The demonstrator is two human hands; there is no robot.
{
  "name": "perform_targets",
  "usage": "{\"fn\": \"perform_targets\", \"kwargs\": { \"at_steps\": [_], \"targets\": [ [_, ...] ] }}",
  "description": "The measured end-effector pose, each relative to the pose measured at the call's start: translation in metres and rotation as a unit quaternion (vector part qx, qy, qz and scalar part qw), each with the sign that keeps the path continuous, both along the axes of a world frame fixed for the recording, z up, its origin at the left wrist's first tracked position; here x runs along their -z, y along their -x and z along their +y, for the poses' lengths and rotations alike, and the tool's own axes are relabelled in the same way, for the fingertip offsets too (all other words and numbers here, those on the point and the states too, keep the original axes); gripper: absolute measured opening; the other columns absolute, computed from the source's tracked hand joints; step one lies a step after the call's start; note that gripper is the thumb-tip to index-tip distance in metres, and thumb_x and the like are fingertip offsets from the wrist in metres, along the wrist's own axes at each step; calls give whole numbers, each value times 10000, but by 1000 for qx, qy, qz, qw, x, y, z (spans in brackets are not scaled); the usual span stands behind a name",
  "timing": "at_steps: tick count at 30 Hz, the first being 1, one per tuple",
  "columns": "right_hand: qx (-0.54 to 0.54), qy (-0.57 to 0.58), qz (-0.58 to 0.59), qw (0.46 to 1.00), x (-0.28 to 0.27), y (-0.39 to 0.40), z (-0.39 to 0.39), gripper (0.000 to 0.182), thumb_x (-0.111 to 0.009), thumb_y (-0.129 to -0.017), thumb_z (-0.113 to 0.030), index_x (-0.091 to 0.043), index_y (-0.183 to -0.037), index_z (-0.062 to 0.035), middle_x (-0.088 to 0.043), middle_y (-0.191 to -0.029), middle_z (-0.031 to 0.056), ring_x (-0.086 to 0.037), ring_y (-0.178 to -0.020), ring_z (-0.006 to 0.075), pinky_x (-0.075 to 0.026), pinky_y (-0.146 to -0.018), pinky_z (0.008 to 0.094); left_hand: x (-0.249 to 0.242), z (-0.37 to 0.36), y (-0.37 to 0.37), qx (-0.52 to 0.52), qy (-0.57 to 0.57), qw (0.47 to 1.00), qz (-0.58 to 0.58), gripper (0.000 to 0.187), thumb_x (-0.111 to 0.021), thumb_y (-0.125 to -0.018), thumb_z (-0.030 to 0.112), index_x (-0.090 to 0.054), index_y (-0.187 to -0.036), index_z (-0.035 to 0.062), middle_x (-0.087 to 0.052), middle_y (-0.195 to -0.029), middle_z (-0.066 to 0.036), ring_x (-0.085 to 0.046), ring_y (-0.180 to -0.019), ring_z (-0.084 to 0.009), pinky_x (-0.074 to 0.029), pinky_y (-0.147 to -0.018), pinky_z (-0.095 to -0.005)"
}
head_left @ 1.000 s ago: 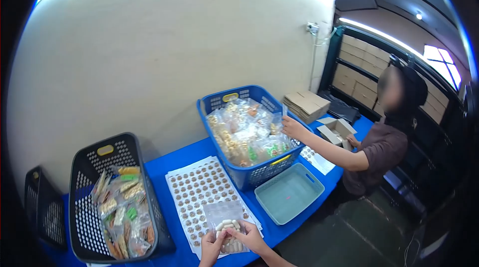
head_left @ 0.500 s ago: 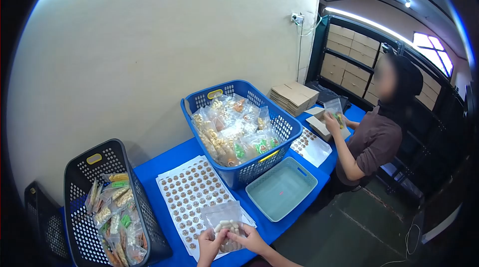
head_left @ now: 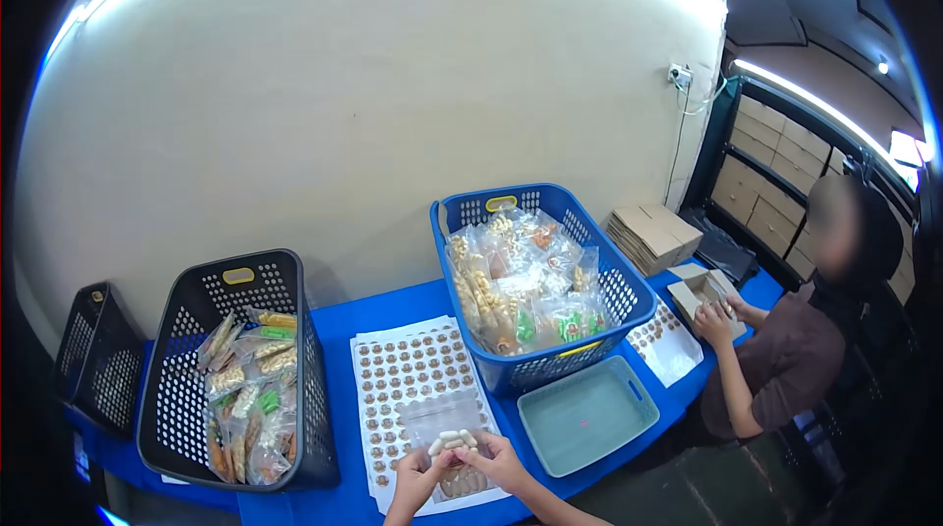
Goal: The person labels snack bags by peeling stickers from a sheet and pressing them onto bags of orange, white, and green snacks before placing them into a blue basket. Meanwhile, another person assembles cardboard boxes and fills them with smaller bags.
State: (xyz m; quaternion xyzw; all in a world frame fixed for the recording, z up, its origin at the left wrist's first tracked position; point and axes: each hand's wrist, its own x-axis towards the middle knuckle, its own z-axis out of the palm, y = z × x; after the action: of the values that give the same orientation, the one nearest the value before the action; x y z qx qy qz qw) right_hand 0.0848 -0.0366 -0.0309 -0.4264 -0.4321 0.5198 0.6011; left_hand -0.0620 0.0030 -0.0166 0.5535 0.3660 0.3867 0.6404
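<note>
Both of my hands pinch a clear plastic bag (head_left: 444, 418) of white, oblong pieces near the table's front edge. My left hand (head_left: 419, 479) grips its lower left side and my right hand (head_left: 499, 465) its right side, with the thumbs close together at the middle. The bag's flat upper part points away from me. Beneath it lies a stack of white sheets (head_left: 413, 359) printed with rows of round brown stickers. The fingers behind the bag are partly hidden.
A blue basket (head_left: 535, 369) of filled bags stands behind a green tray (head_left: 589, 418). At left is a black basket (head_left: 319, 398) of packets, beside another black basket (head_left: 108, 369). On the right, a co-worker (head_left: 786, 359) handles a cardboard box (head_left: 702, 285) near flat cartons (head_left: 653, 236).
My view has turned left, shifting the scene rightward. Both hands still hold the bag. The co-worker's hands have lowered to the box, and the bag they held no longer shows.
</note>
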Motion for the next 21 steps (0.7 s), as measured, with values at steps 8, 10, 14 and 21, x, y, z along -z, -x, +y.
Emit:
{"fn": "perform_targets", "kwargs": {
  "at_steps": [8,10,14,21],
  "targets": [
    [66,15,4,998,-23,-76,-23,267,-601,-799,-118,-546,-1024,15,-585,-936,40,-533,-857,87,-432,-761,229,32,-9,-82,29,45,996,-70,213,-650,-777,186,-613,-833,-17,-603,-717,-11,-529,-639,-46,-408,-544,-185],
    [98,6,-14,995,-26,-95,-32,276,-611,-793,-115,-545,-1024,21,-589,-933,49,-545,-839,88,-442,-737,217,24,-15,-107,34,15,998,-52,211,-658,-765,191,-620,-797,-14,-591,-664,1,-511,-595,-31,-391,-500,-183],
    [158,20,-19,987,-18,-134,-51,254,-590,-806,-79,-537,-1030,30,-594,-926,52,-556,-823,92,-450,-726,219,26,-27,-152,41,-61,997,-1,225,-667,-757,212,-626,-824,1,-567,-627,8,-449,-534,-15,-335,-448,-181],
    [181,29,55,981,-18,-192,-78,250,-572,-824,-107,-529,-1035,21,-596,-925,63,-563,-825,103,-457,-733,238,13,-50,-211,100,-92,991,-7,257,-647,-768,239,-617,-867,3,-560,-634,10,-427,-539,-12,-336,-453,-192]
  ]
}}
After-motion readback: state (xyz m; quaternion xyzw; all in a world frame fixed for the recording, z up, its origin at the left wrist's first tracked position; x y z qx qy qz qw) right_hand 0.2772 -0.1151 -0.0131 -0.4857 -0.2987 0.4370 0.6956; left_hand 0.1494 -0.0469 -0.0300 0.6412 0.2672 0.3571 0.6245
